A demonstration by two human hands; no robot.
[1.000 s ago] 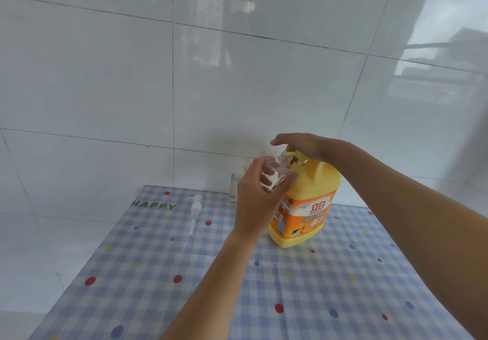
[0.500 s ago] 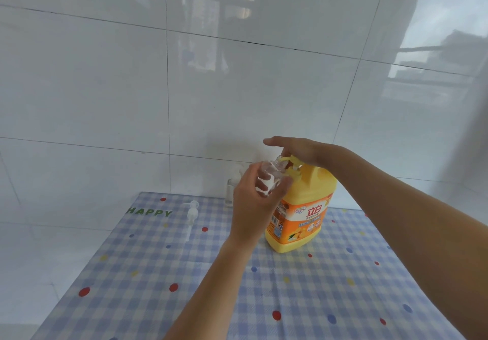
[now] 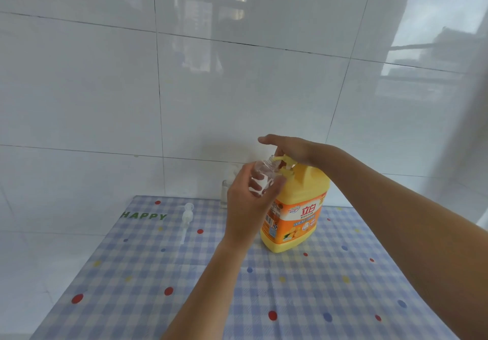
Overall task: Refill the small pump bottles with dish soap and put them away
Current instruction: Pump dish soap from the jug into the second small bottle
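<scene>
Plainly, the weak spot is the join between spout and bottle mouth. The left hand [image 3: 248, 207] has fingers and thumb curled round 1 small clear bottle [image 3: 264, 174], held off the table and tilted against the upper left of the soap jug [image 3: 295, 215], with its neck up at the jug's yellow pump spout [image 3: 280, 159]. The right hand [image 3: 293, 148] lies flat on top of the jug's pump, fingers straight, gripping nothing. Whether the spout tip sits inside the neck or only beside it, I cannot tell.

If the neck drifts off the spout, a press would likely send soap down the bottle's outside and onto the left hand, leaving a slick grip on smooth plastic. A hard press could also rock the jug, since no hand steadies its body. Overfilling is another risk, as the hand hides much of the bottle.

Left of the jug and well apart, a loose pump top [image 3: 186, 217] lies on the checked tablecloth [image 3: 317, 300]; a jolt could roll it. A 2nd clear bottle [image 3: 225, 194] stands behind and just left of the jug.
</scene>
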